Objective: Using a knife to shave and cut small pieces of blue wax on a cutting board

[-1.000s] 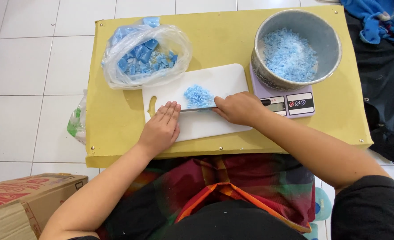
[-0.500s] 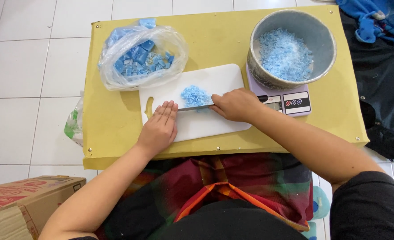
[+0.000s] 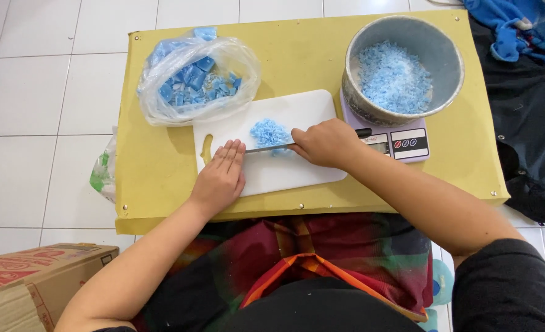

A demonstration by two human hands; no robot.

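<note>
Head view: right hand [image 3: 325, 144] grips knife [image 3: 269, 147] beside blue shavings [image 3: 270, 133].

Smooth white plastic cutting board [image 3: 285, 172], thin glossy clear plastic bag [image 3: 235, 74], dull grey metal bowl [image 3: 432, 43], matt yellow paper-covered surface [image 3: 156, 172].

**Count of Things on and around the Yellow Surface**

Two hands are seen: one left hand [image 3: 220, 178] and one right hand [image 3: 325, 144]. One knife [image 3: 272, 147] is counted, along with one white cutting board [image 3: 285, 175] and one heap of blue shavings [image 3: 269, 132] on it. One grey bowl [image 3: 441, 52], one scale [image 3: 404, 144] and one clear plastic bag [image 3: 196, 77] of blue chunks are found on the one yellow surface [image 3: 156, 178]. One cardboard box [image 3: 36, 276] is seen on the floor.
</note>
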